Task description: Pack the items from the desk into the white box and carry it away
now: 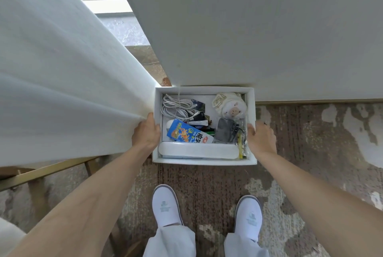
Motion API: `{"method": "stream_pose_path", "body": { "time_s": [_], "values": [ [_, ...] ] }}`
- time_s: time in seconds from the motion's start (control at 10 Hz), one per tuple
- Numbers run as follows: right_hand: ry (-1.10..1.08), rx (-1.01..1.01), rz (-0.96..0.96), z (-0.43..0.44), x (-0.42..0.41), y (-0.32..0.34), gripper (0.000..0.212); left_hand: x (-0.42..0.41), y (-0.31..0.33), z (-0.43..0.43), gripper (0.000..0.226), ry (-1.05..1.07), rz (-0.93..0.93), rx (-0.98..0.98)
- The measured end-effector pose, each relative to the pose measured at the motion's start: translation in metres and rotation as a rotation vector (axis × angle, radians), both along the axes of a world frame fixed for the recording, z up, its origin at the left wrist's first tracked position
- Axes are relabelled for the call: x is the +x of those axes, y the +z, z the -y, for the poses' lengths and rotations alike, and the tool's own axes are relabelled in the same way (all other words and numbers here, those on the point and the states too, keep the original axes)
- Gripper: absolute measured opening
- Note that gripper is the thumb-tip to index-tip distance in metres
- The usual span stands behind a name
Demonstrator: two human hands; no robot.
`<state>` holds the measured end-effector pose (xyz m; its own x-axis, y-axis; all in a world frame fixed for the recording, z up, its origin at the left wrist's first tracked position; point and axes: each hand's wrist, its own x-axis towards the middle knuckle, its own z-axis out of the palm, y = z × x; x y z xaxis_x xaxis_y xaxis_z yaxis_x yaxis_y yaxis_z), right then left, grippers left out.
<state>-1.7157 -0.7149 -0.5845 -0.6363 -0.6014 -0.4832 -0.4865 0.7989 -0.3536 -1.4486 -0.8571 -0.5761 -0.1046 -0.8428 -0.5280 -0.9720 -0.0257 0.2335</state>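
Note:
The white box sits low over the patterned carpet, its far side against the wall. My left hand grips its left wall and my right hand grips its right wall. Inside lie a coiled white cable, a blue snack packet, a long white case along the near side, a cream plush toy at the far right, and a clear bag with a dark item. I cannot tell whether the box rests on the floor or hangs in my hands.
A white curtain hangs at the left, touching my left hand. A pale wall rises just behind the box. A gold-framed piece of furniture stands at the lower left. My feet in white slippers stand on the carpet.

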Motion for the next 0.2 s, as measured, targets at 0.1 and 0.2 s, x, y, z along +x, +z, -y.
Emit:
{"method": "stream_pose_path", "body": {
  "time_s": [0.1,0.2],
  "values": [
    [-0.054,-0.017,0.078,-0.002,0.001,0.019,0.032,-0.003,0.012,0.0,0.02,0.072,-0.108,0.049],
    [-0.046,0.077,0.191,-0.009,-0.001,0.058,0.042,-0.001,0.049,-0.01,0.037,0.082,-0.137,0.149]
  ]
}}
